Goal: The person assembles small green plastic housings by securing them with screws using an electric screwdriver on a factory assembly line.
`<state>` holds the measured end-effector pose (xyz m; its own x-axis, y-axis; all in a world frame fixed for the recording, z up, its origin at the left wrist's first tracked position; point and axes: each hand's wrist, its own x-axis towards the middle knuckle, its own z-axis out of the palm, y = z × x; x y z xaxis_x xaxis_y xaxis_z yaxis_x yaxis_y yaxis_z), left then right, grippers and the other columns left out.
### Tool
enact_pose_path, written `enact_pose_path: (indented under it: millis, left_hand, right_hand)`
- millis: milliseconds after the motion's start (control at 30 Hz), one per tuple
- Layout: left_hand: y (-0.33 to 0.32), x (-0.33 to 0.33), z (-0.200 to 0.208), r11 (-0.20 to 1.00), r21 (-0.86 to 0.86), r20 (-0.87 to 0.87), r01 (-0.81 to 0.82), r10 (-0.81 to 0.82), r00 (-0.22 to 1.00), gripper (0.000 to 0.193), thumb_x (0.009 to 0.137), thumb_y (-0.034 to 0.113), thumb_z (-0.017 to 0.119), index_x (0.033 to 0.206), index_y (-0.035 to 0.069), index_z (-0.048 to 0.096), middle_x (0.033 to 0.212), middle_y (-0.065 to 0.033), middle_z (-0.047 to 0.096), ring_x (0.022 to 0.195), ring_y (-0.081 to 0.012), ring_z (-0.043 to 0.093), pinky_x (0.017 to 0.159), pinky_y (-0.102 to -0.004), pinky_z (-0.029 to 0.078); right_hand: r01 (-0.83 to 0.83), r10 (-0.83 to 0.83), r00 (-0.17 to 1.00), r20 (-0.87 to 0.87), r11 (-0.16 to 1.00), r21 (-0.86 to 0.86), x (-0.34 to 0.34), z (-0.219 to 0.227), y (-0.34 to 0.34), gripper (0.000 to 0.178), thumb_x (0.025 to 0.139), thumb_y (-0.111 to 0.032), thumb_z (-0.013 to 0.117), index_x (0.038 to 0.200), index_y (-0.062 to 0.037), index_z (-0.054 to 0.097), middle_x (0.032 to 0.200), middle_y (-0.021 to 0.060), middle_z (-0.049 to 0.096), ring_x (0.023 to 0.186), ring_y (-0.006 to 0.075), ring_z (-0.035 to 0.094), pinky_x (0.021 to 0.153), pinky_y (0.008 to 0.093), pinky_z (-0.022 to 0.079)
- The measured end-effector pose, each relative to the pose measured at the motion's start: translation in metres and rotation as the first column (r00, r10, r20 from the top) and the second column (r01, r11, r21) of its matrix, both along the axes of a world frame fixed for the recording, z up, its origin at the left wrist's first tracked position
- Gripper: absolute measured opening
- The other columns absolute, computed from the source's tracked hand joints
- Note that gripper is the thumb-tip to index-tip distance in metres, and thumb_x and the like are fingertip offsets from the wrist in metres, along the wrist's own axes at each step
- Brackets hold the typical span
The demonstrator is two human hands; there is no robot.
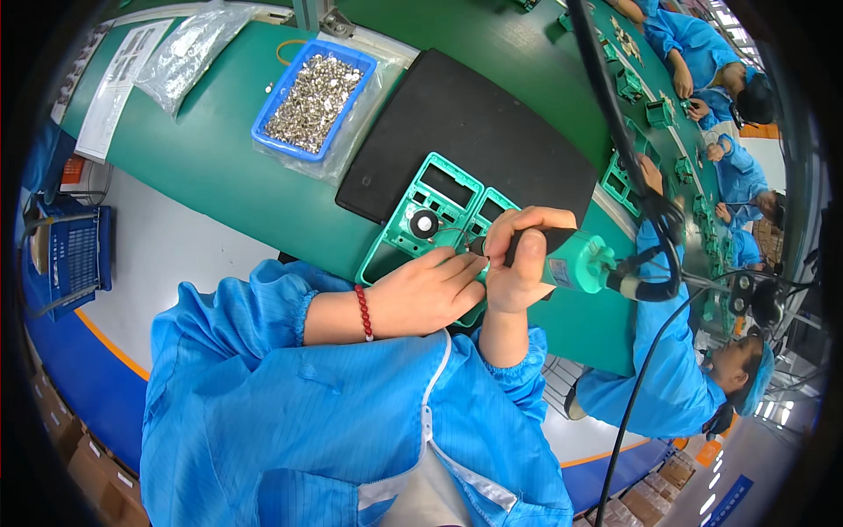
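Observation:
A green plastic housing [397,230] with rectangular openings lies on the black mat in front of me, a round black-and-white speaker [424,223] set in it and thin wires beside that. My right hand [520,263] is wrapped round an electric screwdriver [575,262] with a black grip and green rear end, held nearly level, its working end toward the housing. Over the housing's near part lies my left hand [432,288], its fingers together and fingertips meeting beside the screwdriver's front end. Whatever these fingertips pinch is hidden. A red bead bracelet circles the left wrist.
Beyond the housing, a blue tray [314,101] full of small metal parts sits on a plastic bag. The black mat [479,119] covers part of the green table. A clear bag [198,53] and paper sheet lie far left. Co-workers in blue sit at right, near a hanging cable.

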<state>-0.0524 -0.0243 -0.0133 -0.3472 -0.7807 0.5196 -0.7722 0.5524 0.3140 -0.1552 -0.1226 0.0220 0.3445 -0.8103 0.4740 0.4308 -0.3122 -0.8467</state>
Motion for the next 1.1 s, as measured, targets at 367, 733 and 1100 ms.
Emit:
enact_pose_path:
  millis: [367, 733, 1100]
  left_hand:
    - [0.001, -0.008, 0.002, 0.997, 0.068, 0.000, -0.035, 0.035, 0.999, 0.020, 0.083, 0.014, 0.062, 0.099, 0.002, 0.063, 0.118, -0.0152, 0.069, 0.111, -0.0237, 0.066, 0.096, -0.0356, 0.047]
    - [-0.006, 0.010, 0.012, 0.988, 0.135, -0.312, -0.071, 0.111, 0.944, 0.029, 0.078, 0.018, 0.079, 0.096, 0.009, 0.058, 0.096, -0.0036, 0.054, 0.089, -0.0210, 0.056, 0.081, -0.0354, 0.042]
    - [-0.001, 0.009, 0.022, 0.997, 0.075, -0.299, -0.008, 0.031, 0.954, 0.028, 0.080, 0.021, 0.077, 0.096, 0.007, 0.060, 0.094, -0.0038, 0.052, 0.086, -0.0199, 0.054, 0.078, -0.0346, 0.040]
  right_hand:
    - [-0.004, -0.011, 0.985, -0.174, 0.996, -0.084, -0.015, 0.046, 0.006, 0.051, 0.092, -0.045, 0.073, 0.103, -0.0004, 0.051, 0.062, 0.0074, 0.053, 0.049, 0.0124, 0.047, 0.045, 0.0261, 0.036]
    - [0.077, -0.076, 0.992, -0.104, 0.997, 0.006, -0.033, 0.078, 0.043, 0.056, 0.091, -0.055, 0.070, 0.097, -0.0045, 0.048, 0.060, 0.0046, 0.053, 0.044, 0.0102, 0.044, 0.042, 0.0264, 0.036]
    - [-0.343, 0.342, 0.940, -0.005, 0.939, -0.026, -0.060, 0.069, 0.031, 0.051, 0.088, -0.024, 0.083, 0.117, 0.0011, 0.050, 0.083, 0.0125, 0.062, 0.071, 0.0170, 0.058, 0.059, 0.0283, 0.044]
